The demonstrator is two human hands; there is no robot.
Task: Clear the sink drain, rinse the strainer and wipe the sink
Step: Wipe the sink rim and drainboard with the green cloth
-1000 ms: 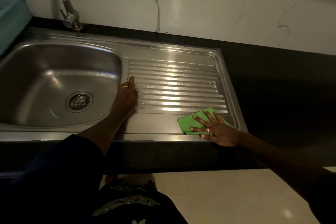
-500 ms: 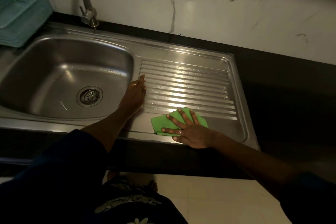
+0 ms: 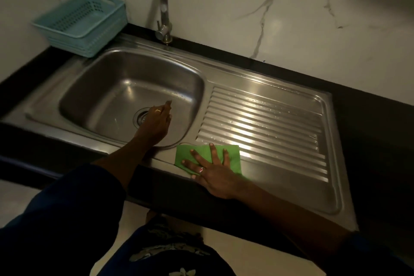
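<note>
Spread flat, the right hand presses a green cloth onto the sink's front rim, between basin and drainboard. The cloth's long side runs left to right along that edge. Left hand, fingers loosely straight and empty, hangs over the basin, partly hiding the drain strainer.

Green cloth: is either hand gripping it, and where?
Not gripped: the right hand presses flat on the middle of the green cloth. The left hand holds nothing.

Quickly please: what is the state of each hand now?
Left hand: open, holds nothing, over the sink basin.
Right hand: open, spread flat, pressing the green cloth.
</note>
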